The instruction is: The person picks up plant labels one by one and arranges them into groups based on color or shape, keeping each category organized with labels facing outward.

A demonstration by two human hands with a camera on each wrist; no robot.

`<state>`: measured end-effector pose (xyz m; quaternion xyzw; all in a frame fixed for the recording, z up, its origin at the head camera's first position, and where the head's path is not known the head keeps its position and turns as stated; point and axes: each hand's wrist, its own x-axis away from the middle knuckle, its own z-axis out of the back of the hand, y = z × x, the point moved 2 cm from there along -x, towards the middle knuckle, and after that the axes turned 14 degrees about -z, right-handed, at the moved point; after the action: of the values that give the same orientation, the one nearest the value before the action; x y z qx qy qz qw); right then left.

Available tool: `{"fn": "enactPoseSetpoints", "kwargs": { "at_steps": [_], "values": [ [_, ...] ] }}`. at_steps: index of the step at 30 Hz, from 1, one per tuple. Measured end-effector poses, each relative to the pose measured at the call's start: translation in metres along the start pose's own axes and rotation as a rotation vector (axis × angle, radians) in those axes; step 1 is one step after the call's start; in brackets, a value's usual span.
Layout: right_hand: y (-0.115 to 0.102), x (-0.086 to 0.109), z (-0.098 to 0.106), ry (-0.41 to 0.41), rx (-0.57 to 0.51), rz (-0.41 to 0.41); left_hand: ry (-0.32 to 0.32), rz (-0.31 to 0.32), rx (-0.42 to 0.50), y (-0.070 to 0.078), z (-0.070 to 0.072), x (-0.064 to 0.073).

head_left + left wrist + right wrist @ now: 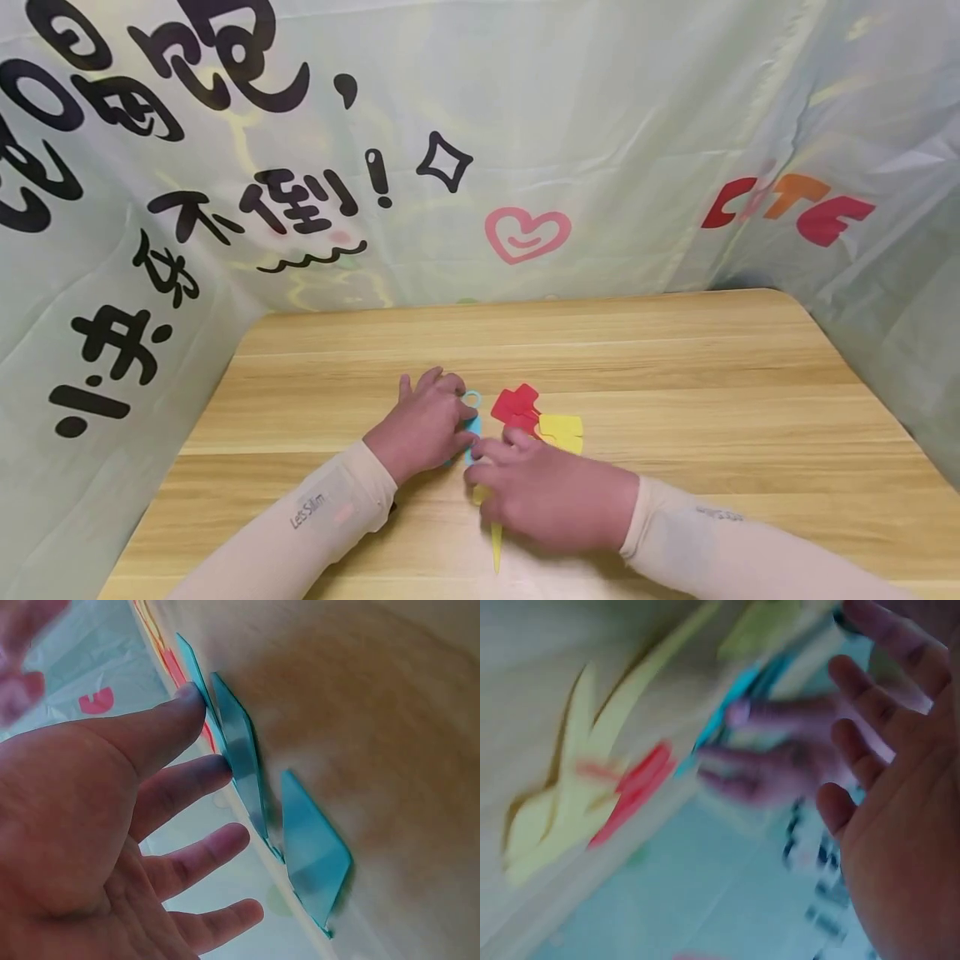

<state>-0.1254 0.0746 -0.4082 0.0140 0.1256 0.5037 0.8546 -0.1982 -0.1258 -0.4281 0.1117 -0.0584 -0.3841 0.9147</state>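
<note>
Thin flat light-blue pieces (316,851) lie on the table, with a small blue ring (471,398) at their far end. My left hand (426,421) is over them: its thumb and index fingertips touch the blue edges while the other fingers reach out loosely. To the right, my right hand (551,492) hovers low over the table, its fingers spread and slightly bent, and nothing shows in its grasp. A narrow pointed yellow strip (497,547) sticks out from under it. Beyond it are a flat red piece (516,406) and a flat yellow piece (564,427).
The wooden table (675,375) has a rounded far right corner. A pale cloth (637,125) with black lettering and a pink heart hangs behind it and along both sides. The right wrist view is blurred.
</note>
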Motion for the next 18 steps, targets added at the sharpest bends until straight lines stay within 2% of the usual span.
{"fn": "enactPoseSetpoints", "kwargs": {
  "at_steps": [4, 10, 14, 18],
  "values": [
    [0.038, 0.013, 0.002, -0.067, -0.181, -0.205, 0.001, -0.008, -0.003, 0.0, -0.001, 0.001],
    [0.094, 0.041, -0.01, -0.22, -0.283, -0.483, 0.009, -0.009, -0.005, 0.0, -0.001, 0.001],
    [0.112, 0.051, -0.021, -0.309, -0.364, -0.575, 0.003, 0.0, -0.002, 0.001, -0.001, 0.001],
    [0.118, 0.054, -0.028, -0.323, -0.414, -0.598, 0.008, -0.003, -0.002, 0.001, -0.001, 0.001]
  ]
}}
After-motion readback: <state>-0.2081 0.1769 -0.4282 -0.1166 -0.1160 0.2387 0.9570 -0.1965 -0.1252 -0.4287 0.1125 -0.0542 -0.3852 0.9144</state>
